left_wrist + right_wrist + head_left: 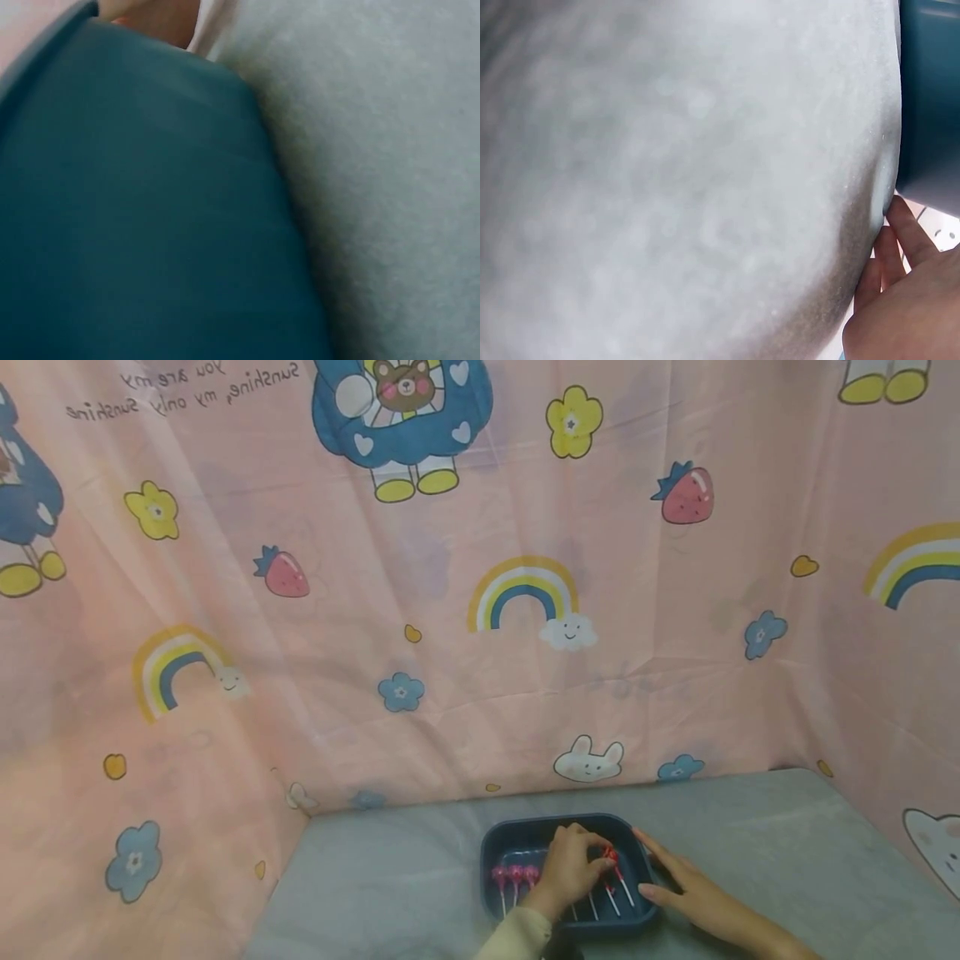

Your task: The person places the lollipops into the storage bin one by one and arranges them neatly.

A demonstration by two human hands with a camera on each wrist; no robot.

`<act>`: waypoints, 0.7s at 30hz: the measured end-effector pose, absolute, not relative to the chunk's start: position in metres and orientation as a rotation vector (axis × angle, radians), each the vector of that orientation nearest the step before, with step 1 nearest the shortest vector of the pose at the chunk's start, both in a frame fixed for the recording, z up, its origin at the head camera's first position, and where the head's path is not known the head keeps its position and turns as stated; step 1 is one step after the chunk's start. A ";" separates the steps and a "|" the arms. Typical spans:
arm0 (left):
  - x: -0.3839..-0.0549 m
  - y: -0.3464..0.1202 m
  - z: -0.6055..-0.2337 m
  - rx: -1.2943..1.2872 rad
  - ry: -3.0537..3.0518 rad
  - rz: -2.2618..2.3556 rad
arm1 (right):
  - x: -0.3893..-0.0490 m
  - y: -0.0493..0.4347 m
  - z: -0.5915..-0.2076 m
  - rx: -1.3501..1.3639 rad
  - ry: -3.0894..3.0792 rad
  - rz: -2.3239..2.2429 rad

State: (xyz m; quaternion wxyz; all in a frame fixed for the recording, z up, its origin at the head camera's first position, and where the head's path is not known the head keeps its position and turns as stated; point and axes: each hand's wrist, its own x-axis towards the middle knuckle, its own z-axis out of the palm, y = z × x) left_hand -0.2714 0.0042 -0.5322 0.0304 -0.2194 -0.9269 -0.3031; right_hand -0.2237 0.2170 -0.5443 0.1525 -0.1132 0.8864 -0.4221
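Observation:
A dark blue tray (491,835) holds several lollipops in a row. Pink lollipops (515,873) lie at its left, and red lollipops (612,855) at its right, their white sticks towards me. My left hand (572,867) reaches into the tray, thumb and forefinger pinching at the head of a red lollipop; it covers the middle of the row. Against the tray's right side rests my right hand (686,889), fingers extended along the wall and thumb at the rim. In the left wrist view the tray wall (150,187) hides most of that hand.
The tray stands on a grey cloth-covered surface (390,877). Behind and at both sides hangs a pink printed curtain (337,652). The right wrist view shows mostly the grey cloth (667,187), with the tray's outer wall (934,97) at its right edge.

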 end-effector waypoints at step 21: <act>-0.272 0.010 -0.539 -0.693 -2.928 -0.773 | -0.225 0.217 -0.548 -0.310 2.535 -1.211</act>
